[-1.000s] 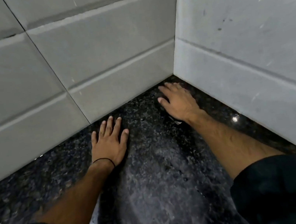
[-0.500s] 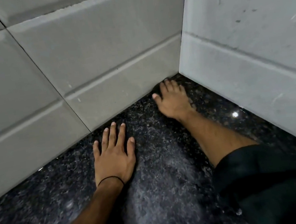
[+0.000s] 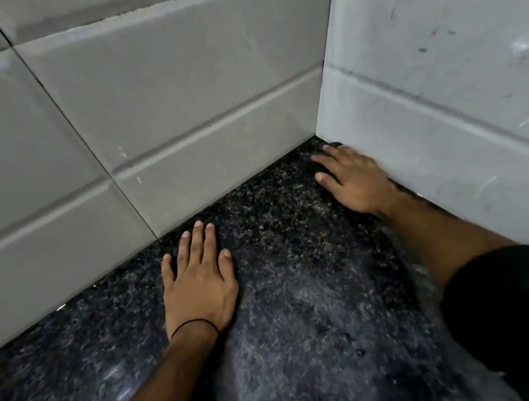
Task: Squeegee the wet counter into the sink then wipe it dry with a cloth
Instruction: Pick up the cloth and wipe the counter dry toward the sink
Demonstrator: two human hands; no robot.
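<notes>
The black speckled granite counter (image 3: 279, 239) runs into a corner of grey tiled walls. A dull grey wet sheen (image 3: 312, 338) spreads down its middle. My left hand (image 3: 197, 280) lies flat on the stone near the back wall, fingers apart, a thin black band on the wrist. My right hand (image 3: 350, 179) presses flat in the corner against the right wall, blurred. A darker patch shows past its fingertips and beside its wrist; whether something lies under the palm is unclear. No squeegee, cloth or sink is plainly visible.
The back tiled wall (image 3: 172, 111) and the right tiled wall (image 3: 445, 85) close in the corner. My dark sleeve (image 3: 524, 315) covers the lower right of the counter. Open stone extends to the left (image 3: 58, 371).
My right hand has slid right along the back wall into the corner, up against the right wall. My left hand has stayed flat in about the same spot.
</notes>
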